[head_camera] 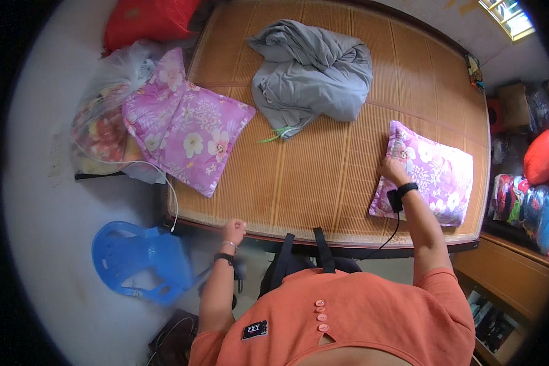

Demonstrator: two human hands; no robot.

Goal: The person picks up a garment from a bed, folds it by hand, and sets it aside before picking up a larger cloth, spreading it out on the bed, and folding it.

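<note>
A pink-purple floral pillow (439, 178) lies on the right part of a bed covered by a woven bamboo mat (302, 183). My right hand (395, 170) grips its left edge, fingers curled over the fabric. Over the bed's front edge hovers my left hand (234, 231), its fingers curled in and nothing visible in them. A second floral pillow (192, 142) rests at the bed's left side, partly over the edge. Farther back on the mat is a bunched grey quilt (315, 78) with green ties (277, 134) at its near corner.
A blue plastic chair (142, 270) stands left of the bed. A clear plastic bag (103, 119) of fabric and a red bag (148, 23) sit beyond it. A white cable (174, 201) hangs over the bed's left edge. Cluttered shelving (508, 270) lines the right side.
</note>
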